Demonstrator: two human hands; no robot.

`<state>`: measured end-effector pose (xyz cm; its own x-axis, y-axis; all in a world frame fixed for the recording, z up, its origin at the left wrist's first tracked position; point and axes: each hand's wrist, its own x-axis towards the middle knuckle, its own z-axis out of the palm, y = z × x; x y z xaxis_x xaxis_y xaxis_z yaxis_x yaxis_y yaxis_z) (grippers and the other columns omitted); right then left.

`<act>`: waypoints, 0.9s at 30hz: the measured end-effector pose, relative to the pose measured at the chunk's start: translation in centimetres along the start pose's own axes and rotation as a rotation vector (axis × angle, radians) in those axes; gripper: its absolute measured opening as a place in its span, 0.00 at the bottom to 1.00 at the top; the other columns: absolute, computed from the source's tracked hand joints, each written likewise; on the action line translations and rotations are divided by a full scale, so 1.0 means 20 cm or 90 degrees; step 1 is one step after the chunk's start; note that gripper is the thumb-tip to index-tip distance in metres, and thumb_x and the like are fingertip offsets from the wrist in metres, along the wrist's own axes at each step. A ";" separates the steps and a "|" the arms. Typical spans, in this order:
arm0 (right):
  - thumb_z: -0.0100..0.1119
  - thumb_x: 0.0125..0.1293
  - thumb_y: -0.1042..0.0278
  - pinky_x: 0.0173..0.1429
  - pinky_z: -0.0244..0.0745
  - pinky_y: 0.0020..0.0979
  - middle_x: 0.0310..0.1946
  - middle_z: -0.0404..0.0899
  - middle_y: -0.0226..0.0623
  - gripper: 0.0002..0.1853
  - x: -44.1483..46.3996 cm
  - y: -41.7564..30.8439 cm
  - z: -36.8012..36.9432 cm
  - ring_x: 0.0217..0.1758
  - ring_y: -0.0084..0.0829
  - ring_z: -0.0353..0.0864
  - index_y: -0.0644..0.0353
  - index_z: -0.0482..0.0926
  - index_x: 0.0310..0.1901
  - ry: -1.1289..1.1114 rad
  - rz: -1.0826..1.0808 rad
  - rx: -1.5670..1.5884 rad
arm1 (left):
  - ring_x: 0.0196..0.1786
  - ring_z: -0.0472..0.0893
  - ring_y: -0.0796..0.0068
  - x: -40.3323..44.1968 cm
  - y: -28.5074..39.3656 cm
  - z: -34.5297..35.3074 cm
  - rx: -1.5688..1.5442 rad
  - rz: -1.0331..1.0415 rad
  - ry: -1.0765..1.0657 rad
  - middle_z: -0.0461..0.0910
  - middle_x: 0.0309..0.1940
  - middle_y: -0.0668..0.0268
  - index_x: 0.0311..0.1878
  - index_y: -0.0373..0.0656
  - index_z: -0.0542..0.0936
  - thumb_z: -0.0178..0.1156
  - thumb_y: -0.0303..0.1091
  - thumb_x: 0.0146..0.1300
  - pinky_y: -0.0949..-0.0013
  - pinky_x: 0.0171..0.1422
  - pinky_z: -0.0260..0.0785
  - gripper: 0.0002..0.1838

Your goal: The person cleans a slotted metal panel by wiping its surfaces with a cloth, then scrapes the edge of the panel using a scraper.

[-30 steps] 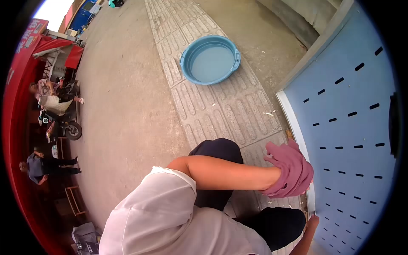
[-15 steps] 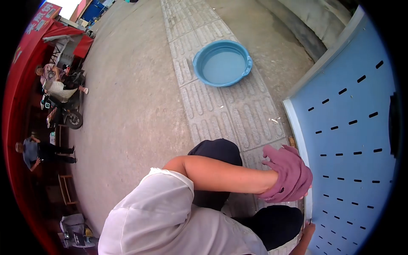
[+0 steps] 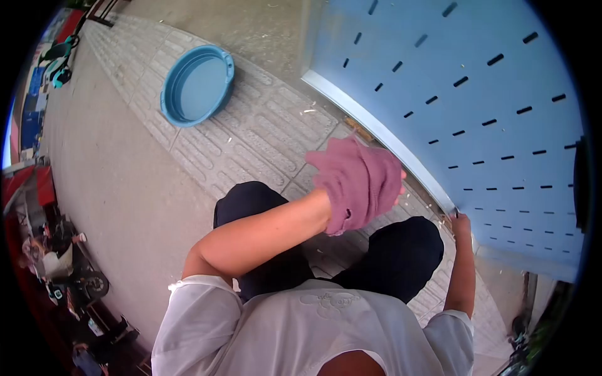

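Note:
My left hand (image 3: pixel 400 187) is closed on a purple cloth (image 3: pixel 360 182), which covers most of it; only some fingertips show at the cloth's right side. The cloth is over the paving in front of my knees, beside the pale lower edge of a blue slotted panel (image 3: pixel 483 144). At the right, my right hand (image 3: pixel 461 220) has its fingers bent against that panel's edge. A blue basin (image 3: pixel 197 86) with cloudy liquid stands on the ribbed paving at the upper left.
Small pale scraps lie on the paving (image 3: pixel 251 153) and along the panel's foot. A motorbike (image 3: pixel 93 285) and two people are at the far left, by a red awning. A teal scooter (image 3: pixel 59 59) stands at the upper left.
My view has turned to the right, so the basin and street appear farther left. The cloth is still in my left hand, and my right hand remains at the panel's edge.

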<state>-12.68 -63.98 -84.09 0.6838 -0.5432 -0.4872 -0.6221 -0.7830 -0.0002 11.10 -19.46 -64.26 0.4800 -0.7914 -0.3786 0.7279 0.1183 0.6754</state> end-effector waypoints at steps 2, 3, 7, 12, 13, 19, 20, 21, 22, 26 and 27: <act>0.56 0.64 0.50 0.34 0.79 0.44 0.35 0.81 0.54 0.24 -0.06 -0.11 -0.09 0.30 0.49 0.83 0.66 0.77 0.47 -0.069 0.116 0.062 | 0.40 0.82 0.73 0.00 0.01 0.00 -0.250 -0.082 0.029 0.81 0.40 0.59 0.52 0.35 0.74 0.56 0.31 0.66 0.74 0.44 0.77 0.14; 0.53 0.64 0.47 0.44 0.78 0.44 0.42 0.80 0.55 0.27 -0.04 -0.04 -0.04 0.40 0.50 0.82 0.65 0.74 0.52 -0.059 0.083 0.031 | 0.39 0.82 0.74 0.01 0.01 0.01 -0.148 -0.071 0.059 0.81 0.39 0.61 0.51 0.36 0.75 0.57 0.31 0.65 0.76 0.44 0.76 0.14; 0.46 0.67 0.41 0.58 0.71 0.45 0.49 0.78 0.54 0.32 -0.14 -0.04 -0.05 0.53 0.52 0.76 0.58 0.68 0.63 -0.078 0.091 -0.051 | 0.36 0.81 0.78 0.06 -0.07 -0.02 0.221 0.037 0.078 0.81 0.38 0.64 0.50 0.38 0.75 0.59 0.31 0.63 0.78 0.42 0.75 0.13; 0.42 0.69 0.40 0.55 0.72 0.46 0.46 0.79 0.54 0.30 -0.27 0.03 -0.08 0.51 0.52 0.77 0.52 0.68 0.64 -0.066 0.108 0.030 | 0.38 0.80 0.76 0.20 -0.06 0.00 0.054 -0.178 0.205 0.80 0.37 0.62 0.49 0.38 0.75 0.57 0.31 0.65 0.76 0.40 0.75 0.12; 0.42 0.69 0.41 0.55 0.72 0.46 0.46 0.79 0.54 0.30 -0.30 0.03 -0.09 0.51 0.52 0.77 0.51 0.68 0.64 -0.066 0.110 0.038 | 0.39 0.80 0.75 0.24 -0.08 0.00 0.057 -0.190 0.209 0.80 0.37 0.62 0.49 0.38 0.75 0.57 0.31 0.65 0.75 0.39 0.75 0.12; 0.43 0.70 0.49 0.56 0.72 0.45 0.47 0.79 0.51 0.23 -0.26 0.09 -0.12 0.52 0.50 0.77 0.51 0.71 0.60 -0.087 0.086 0.010 | 0.39 0.78 0.72 0.66 -0.20 -0.09 1.134 0.345 0.009 0.79 0.36 0.66 0.50 0.39 0.72 0.58 0.33 0.61 0.71 0.48 0.70 0.15; 0.44 0.70 0.49 0.57 0.72 0.45 0.48 0.78 0.51 0.23 -0.23 0.12 -0.11 0.52 0.49 0.77 0.51 0.71 0.60 -0.096 0.078 0.000 | 0.37 0.78 0.70 0.72 -0.14 0.02 0.985 0.278 0.011 0.78 0.34 0.66 0.47 0.40 0.72 0.55 0.36 0.62 0.69 0.46 0.70 0.13; 0.44 0.70 0.50 0.57 0.72 0.45 0.49 0.78 0.50 0.23 -0.21 0.13 -0.11 0.53 0.49 0.77 0.51 0.71 0.60 -0.106 0.070 -0.010 | 0.35 0.77 0.70 0.77 -0.11 0.07 0.935 0.253 0.030 0.77 0.31 0.67 0.46 0.41 0.72 0.54 0.38 0.63 0.68 0.44 0.70 0.13; 0.44 0.70 0.51 0.58 0.72 0.44 0.51 0.77 0.50 0.22 -0.21 0.10 -0.16 0.54 0.49 0.76 0.52 0.72 0.59 -0.138 0.073 -0.013 | 0.33 0.76 0.70 0.82 -0.09 0.12 0.884 0.229 0.049 0.76 0.29 0.68 0.44 0.42 0.72 0.53 0.40 0.64 0.66 0.42 0.70 0.12; 0.43 0.71 0.52 0.57 0.72 0.44 0.49 0.78 0.49 0.20 -0.22 0.11 -0.13 0.53 0.48 0.76 0.56 0.74 0.54 -0.111 0.052 -0.043 | 0.27 0.72 0.71 0.94 -0.08 -0.02 1.135 0.292 0.093 0.72 0.23 0.74 0.40 0.46 0.72 0.53 0.45 0.63 0.67 0.36 0.67 0.12; 0.42 0.71 0.52 0.57 0.72 0.44 0.49 0.78 0.48 0.20 -0.22 0.07 -0.15 0.53 0.48 0.77 0.57 0.74 0.52 -0.122 0.066 -0.046 | 0.27 0.72 0.71 0.98 -0.14 -0.17 1.211 0.299 0.135 0.72 0.24 0.75 0.40 0.47 0.73 0.53 0.46 0.63 0.68 0.36 0.66 0.13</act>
<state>-15.41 -63.61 -79.34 0.5283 -0.5596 -0.6386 -0.6516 -0.7494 0.1176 20.18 -33.24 -75.73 0.5908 -0.8057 0.0421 -0.7607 -0.5390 0.3617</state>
